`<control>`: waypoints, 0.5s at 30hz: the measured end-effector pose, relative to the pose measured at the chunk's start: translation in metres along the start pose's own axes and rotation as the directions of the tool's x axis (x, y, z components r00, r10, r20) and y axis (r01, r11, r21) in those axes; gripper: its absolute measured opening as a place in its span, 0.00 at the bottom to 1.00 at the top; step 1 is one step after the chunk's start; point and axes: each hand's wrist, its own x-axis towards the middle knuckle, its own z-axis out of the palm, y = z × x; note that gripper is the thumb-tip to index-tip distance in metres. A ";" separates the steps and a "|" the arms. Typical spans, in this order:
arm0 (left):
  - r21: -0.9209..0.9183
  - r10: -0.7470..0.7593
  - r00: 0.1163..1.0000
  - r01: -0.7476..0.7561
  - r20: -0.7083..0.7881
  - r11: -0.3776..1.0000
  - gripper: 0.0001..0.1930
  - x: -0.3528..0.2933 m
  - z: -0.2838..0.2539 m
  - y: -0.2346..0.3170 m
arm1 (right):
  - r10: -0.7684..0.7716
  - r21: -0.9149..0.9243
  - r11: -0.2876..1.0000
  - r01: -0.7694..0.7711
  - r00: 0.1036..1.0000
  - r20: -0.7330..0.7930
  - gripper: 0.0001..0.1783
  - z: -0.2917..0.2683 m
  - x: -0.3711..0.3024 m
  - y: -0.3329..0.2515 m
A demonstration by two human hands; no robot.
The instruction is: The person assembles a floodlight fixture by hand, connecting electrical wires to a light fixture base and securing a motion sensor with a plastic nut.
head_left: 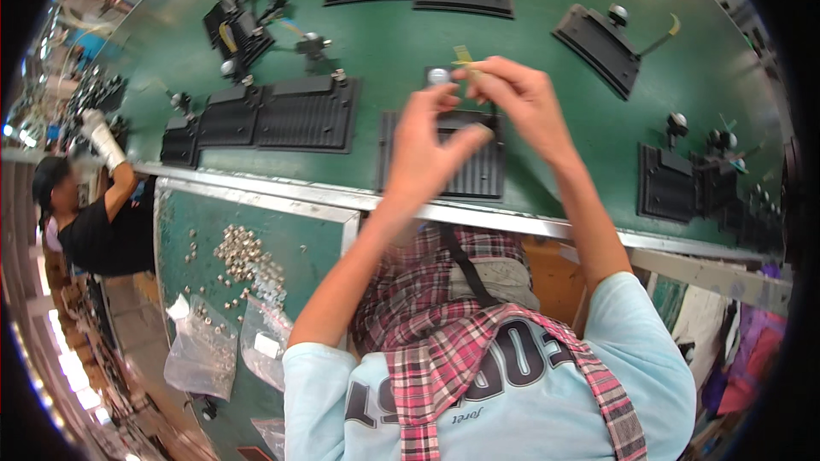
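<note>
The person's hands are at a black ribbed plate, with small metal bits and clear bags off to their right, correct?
Not quite: the head view shows the small metal bits and clear bags off to the left, not the right. The left hand and right hand are indeed at the black ribbed plate.

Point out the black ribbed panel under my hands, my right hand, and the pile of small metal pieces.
Black ribbed panel point(471, 174), head view: its ribbed face.
Right hand point(531, 106), head view: its back.
Small metal pieces point(243, 249), head view: pile's middle.
</note>
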 end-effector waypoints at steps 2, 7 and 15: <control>0.251 0.115 0.970 -0.169 0.216 0.953 0.44 -0.018 0.020 -0.002 | -0.018 -0.149 0.989 0.017 1.000 -0.004 0.12 -0.023 0.000 -0.005; 0.593 0.151 0.946 -0.300 0.287 0.747 0.46 -0.044 0.041 -0.022 | 0.141 -0.333 0.936 -0.115 0.989 0.055 0.11 -0.064 0.004 -0.018; 0.674 0.149 0.959 -0.276 0.241 0.685 0.42 -0.025 0.018 -0.034 | 0.276 -0.020 0.961 -0.276 0.953 0.127 0.09 -0.084 -0.006 0.016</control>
